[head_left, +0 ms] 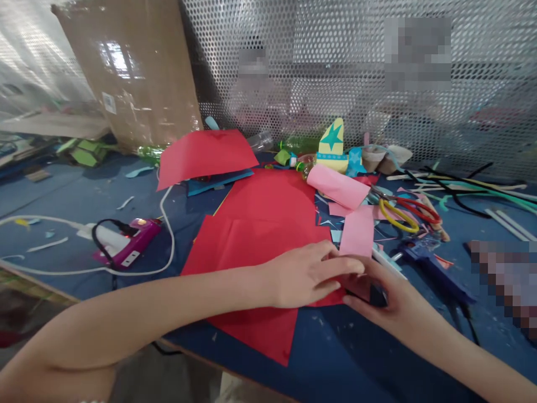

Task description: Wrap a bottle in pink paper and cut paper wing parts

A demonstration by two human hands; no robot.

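Red paper sheets (251, 246) lie stacked and overlapping on the blue tabletop, with my left forearm across them. My left hand (312, 274) rests over their right side, fingers stretched and apart, the fingertips close to my right hand (384, 288). A pink paper strip (357, 230) runs down between the two hands. The thumb and fingers of my right hand curve around its shaded lower end. Fingers partly hide where the strip is held. Just above lies a rolled pink paper (339, 186).
Scissors with red and yellow handles (398, 215) and a blue glue gun (438, 271) lie right. A purple power strip (132, 243) with a white cable sits left. Behind stand a cardboard box (138, 73), a yellow paper boat (333, 148) and a perforated metal screen (348, 67).
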